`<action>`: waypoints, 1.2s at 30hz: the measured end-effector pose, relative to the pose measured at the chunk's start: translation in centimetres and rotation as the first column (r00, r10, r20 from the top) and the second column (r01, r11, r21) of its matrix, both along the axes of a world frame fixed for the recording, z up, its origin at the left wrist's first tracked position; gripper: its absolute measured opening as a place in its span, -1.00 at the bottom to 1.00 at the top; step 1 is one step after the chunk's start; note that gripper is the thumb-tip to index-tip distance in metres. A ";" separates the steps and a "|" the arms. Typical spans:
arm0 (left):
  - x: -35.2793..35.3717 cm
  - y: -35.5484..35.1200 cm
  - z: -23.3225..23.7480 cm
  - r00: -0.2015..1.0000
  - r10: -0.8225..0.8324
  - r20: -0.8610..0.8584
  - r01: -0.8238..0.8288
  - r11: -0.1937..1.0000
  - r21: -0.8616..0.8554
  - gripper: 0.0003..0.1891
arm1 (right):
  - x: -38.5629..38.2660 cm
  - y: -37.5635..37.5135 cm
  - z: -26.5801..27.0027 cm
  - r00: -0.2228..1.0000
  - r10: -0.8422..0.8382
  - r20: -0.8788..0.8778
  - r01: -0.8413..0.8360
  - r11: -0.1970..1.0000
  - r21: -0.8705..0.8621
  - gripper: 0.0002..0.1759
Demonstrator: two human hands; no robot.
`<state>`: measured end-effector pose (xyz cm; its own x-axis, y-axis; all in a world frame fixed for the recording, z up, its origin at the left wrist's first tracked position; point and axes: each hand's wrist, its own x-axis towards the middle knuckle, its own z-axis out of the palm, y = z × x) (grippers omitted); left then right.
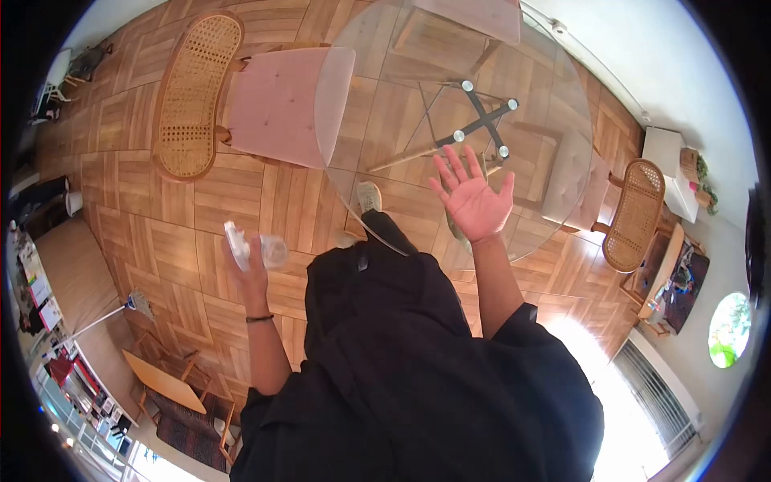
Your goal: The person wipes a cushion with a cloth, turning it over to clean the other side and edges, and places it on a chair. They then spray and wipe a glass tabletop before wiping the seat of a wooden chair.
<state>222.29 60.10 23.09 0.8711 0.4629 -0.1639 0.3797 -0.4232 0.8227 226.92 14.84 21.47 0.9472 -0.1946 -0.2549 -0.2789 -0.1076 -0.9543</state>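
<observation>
My left hand (250, 273) is raised at the left, over the parquet floor. Its fingers are closed around a clear bottle (274, 251) with a white top (237, 245); the bottle lies sideways across the hand. My right hand (475, 201) is held palm up with the fingers spread and nothing in it. It is above the near part of a round glass table (385, 104), whose crossed metal and wood legs (483, 120) show through the top.
A pink chair (281, 104) with a cane back (197, 96) stands left of the table. Another cane-backed chair (634, 215) is at the right. A mop (138, 304) and a wooden chair (165, 379) are at the lower left; a white cabinet (662, 161) stands at the right wall.
</observation>
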 end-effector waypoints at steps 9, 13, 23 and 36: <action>17.0 4.0 -11.7 0.997 0.002 0.080 -0.002 1.000 -0.004 -0.34 | -1.6 0.4 -6.1 0.981 -0.113 -0.160 -0.084 0.493 -0.866 -0.17; 23.2 4.9 -17.0 0.998 -0.045 0.042 0.046 0.999 -0.004 -0.32 | -4.2 1.4 -10.2 0.961 -0.173 -0.218 -0.156 0.313 -0.937 -0.16; 28.1 5.6 -26.2 0.980 -0.190 0.052 0.193 0.980 -0.049 -0.35 | -3.2 1.9 -11.4 0.960 -0.172 -0.221 -0.151 0.346 -0.926 -0.20; 26.6 5.8 -28.7 0.989 -0.093 -0.116 0.087 0.995 -0.056 -0.33 | 5.4 21.1 -9.4 0.894 0.278 -0.352 -0.447 0.485 -0.752 -0.16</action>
